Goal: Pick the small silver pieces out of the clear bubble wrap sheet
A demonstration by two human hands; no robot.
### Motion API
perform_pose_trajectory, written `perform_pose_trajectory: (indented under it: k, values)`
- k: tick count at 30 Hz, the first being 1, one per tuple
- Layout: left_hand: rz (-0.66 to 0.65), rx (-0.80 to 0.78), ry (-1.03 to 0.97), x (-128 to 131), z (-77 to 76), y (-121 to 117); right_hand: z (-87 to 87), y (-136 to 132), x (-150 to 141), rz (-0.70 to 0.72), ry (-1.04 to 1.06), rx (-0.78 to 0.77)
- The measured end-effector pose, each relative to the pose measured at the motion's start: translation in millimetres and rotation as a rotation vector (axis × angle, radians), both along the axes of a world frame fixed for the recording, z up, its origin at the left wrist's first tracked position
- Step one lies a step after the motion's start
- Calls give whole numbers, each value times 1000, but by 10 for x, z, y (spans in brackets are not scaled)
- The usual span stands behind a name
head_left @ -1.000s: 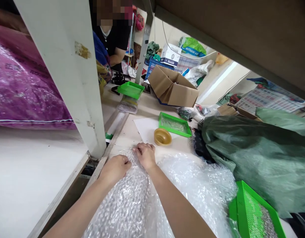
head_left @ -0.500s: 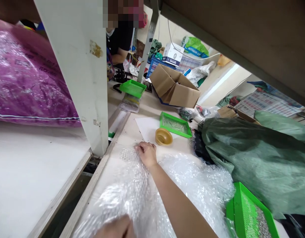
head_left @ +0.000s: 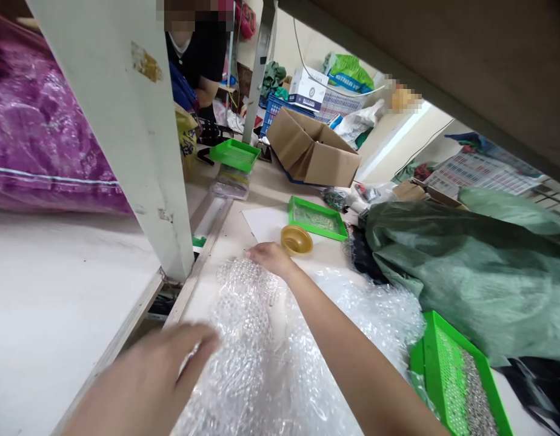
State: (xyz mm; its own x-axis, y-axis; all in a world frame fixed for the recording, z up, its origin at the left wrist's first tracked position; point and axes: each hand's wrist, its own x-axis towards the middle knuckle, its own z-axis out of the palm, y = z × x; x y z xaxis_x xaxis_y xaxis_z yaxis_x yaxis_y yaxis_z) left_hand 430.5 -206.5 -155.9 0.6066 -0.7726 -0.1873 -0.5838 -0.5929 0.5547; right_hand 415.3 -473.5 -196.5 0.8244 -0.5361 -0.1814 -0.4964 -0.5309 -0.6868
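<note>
At the near end of the bench [head_left: 225, 242], the left grip [head_left: 148, 375] has sprung wide, off the bubble wrap [head_left: 243, 345], while the right grip [head_left: 271, 257] lies flat and unclenched on its far edge.

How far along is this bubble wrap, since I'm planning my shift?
Done: the bubble wrap lies spread on the bench. In hand: the right hand rests at its far edge, the left hand hovers open above it. Left: the green tray holds a heap of small silver pieces.
</note>
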Motion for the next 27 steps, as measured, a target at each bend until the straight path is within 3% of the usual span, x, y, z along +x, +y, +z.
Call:
perform_pose_trajectory:
  k: [1,3,5,7,10,12,16,20,24,27]
  values:
    - [-50,-98,-93,121,45,-214,-8,9,-16,-35,-37,18]
    - [-303,-208,-209,319,21,-638,-44,40,-25,-119,-100,19]
    - [-501,-223,-265,436,-126,-955,-75,59,9,-189,-117,5]
    - [-607,-212,-278,486,-311,-1117,-57,60,55,-238,-109,-5]
    - [-667,-196,-274,514,-489,-1163,102,131,-23,-313,-145,-59]
    - [-672,-194,-259,533,-521,-1171,256,339,-251,-319,-192,-124]
    - [-748,-189,-167,573,-545,-1277,414,1199,-941,-94,-182,-243]
    - [-845,-166,-70,637,-609,-1400,197,1934,-1326,-27,-147,-425]
    - [-886,-167,-38,716,-660,-1436,-75,2102,-1276,-35,-181,-488]
    - [-888,-179,-42,751,-702,-1434,-143,2180,-1312,-2,-241,-439]
